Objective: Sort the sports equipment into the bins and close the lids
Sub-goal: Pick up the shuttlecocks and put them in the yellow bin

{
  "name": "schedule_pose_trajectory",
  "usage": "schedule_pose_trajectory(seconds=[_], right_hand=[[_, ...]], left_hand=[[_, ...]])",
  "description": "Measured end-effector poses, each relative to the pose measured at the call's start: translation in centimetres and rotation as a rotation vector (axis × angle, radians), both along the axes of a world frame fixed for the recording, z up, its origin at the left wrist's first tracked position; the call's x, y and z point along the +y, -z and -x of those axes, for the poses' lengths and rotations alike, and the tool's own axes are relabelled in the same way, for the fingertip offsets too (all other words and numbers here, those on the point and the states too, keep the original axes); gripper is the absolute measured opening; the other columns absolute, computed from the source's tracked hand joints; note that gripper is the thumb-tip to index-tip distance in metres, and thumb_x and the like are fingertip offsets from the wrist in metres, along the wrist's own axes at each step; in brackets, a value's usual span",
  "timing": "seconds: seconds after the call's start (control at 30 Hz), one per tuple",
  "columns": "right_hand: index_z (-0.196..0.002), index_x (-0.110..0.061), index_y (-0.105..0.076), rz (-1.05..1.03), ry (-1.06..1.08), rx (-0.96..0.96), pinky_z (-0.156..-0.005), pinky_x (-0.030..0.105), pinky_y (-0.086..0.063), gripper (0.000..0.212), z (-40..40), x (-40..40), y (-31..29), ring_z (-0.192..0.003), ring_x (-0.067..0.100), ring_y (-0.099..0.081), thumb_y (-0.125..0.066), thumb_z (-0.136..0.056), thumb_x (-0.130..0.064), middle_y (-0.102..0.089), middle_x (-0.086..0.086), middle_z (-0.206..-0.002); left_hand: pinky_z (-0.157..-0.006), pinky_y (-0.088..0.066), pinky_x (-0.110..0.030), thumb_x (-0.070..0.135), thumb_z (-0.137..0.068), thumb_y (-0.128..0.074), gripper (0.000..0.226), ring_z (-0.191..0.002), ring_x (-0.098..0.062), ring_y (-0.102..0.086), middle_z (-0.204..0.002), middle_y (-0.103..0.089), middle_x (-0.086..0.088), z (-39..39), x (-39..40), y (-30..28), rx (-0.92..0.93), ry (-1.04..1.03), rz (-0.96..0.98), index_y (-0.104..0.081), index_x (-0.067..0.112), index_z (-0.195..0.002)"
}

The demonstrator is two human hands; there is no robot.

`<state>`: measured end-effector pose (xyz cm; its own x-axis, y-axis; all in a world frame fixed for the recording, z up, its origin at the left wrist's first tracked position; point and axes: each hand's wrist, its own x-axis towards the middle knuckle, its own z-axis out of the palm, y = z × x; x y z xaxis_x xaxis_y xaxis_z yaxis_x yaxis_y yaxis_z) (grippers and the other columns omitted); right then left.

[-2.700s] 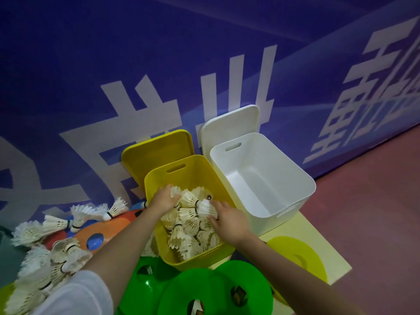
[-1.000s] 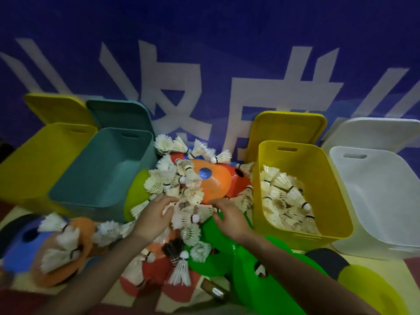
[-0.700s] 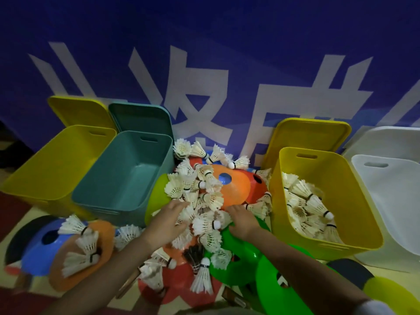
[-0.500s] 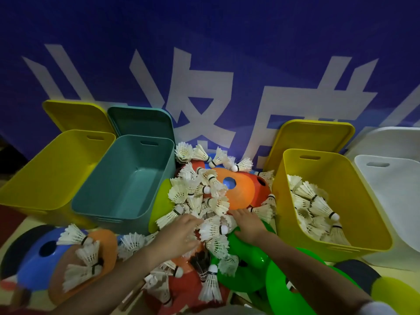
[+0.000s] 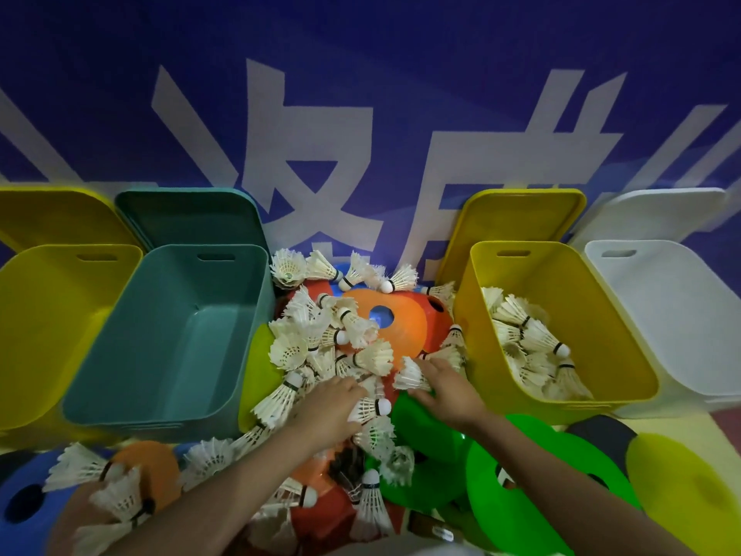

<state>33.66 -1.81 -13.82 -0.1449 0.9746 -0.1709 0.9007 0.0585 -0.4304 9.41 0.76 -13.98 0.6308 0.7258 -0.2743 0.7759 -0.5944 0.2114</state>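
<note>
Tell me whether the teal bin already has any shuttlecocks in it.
No, the teal bin shows only its bare floor, while the shuttlecocks sorted so far lie in the yellow bin on the right.

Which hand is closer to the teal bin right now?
Left. The left hand lies in the shuttlecock pile just right of the teal bin; the right hand is farther right, near the yellow bin.

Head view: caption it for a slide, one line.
Both hands gather shuttlecocks from a pile between the empty teal bin and the part-filled yellow bin; all lids open.
</note>
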Motion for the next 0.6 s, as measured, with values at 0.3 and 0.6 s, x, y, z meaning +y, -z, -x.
schedule_pose_trajectory(seconds=[0.3, 0.6], right_hand=[[-0.147, -0.029, -0.03, -0.131, 0.128, 0.341, -0.104, 0.028, -0.039, 0.059, -0.7, -2.5, -1.5, -0.13, 0.011, -0.044, -0.053, -0.095, -0.041, -0.046, -0.008, -0.145], [-0.149, -0.041, -0.02, -0.369, 0.144, 0.334, -0.058, 0.017, -0.037, 0.064, -4.4, -3.7, -5.6, -0.051, 0.005, -0.05, -0.055, -0.095, -0.038, -0.045, -0.006, -0.145]], left_hand=[[-0.095, -0.042, -0.03, 0.046, -0.088, -0.055, 0.055, -0.125, -0.012, -0.044, -0.136, -0.051, 0.008, 0.1, -0.3, -0.7, -0.193, -0.204, 0.045, -0.044, 0.028, -0.139], [-0.105, -0.037, -0.03, 0.035, -0.093, -0.057, 0.047, -0.132, -0.003, -0.036, -0.142, -0.042, 0.015, -3.3, -1.8, -6.1, -0.7, -0.365, 0.124, -0.039, 0.048, -0.135]])
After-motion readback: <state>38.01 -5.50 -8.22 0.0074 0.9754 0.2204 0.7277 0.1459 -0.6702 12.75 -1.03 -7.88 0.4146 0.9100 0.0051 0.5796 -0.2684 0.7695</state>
